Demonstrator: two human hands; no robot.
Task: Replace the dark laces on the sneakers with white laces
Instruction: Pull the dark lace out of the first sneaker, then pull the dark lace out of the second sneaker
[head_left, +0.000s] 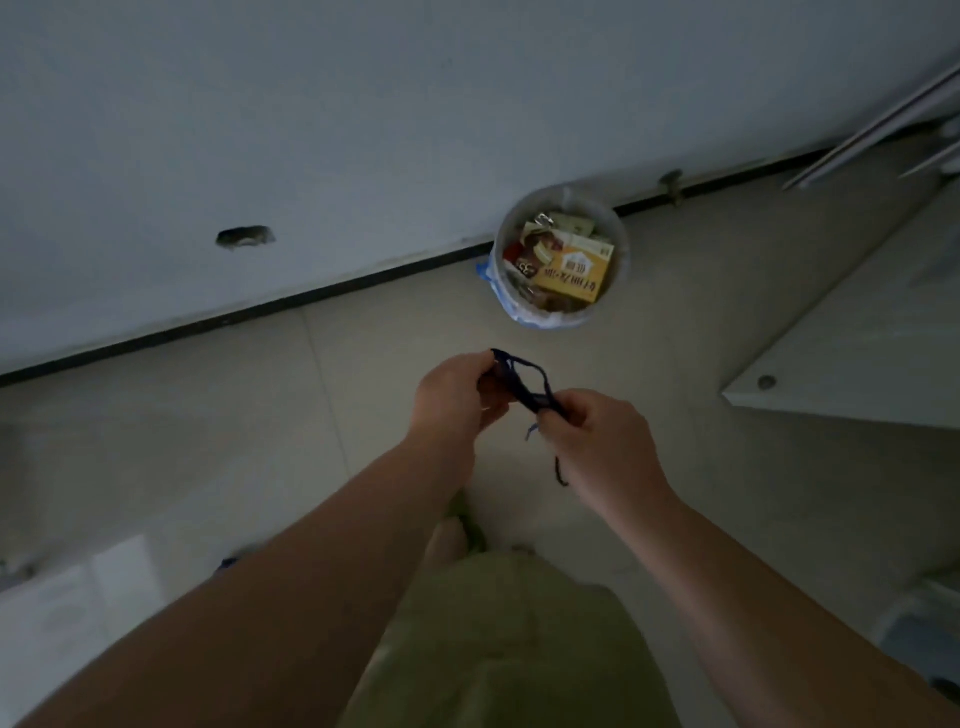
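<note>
The dark laces (524, 382) are held in the air between both hands, above the pale tiled floor (363, 374) and on the near side of a waste bin (563, 254). One end of the bundle is pinched by the curled fingers of the left hand (457, 395), where a loop is seen to rise above the knuckles. The other end is gripped by the right hand (592, 431), whose fingers are closed round the strands. A short loose tail is seen hanging below the right hand, near the wrist. The light is dim, so it cannot be told whether one lace or two are gathered there.

The waste bin is set against the base of a grey wall (311, 130), touching or just beside the dark skirting line. It is lined with a bag and filled with packaging, among which a yellow carton (574, 273) lies uppermost. A white panel (857, 353) is seen at the right, well apart from the hands. Light green shorts (509, 639) are visible beneath the forearms.
</note>
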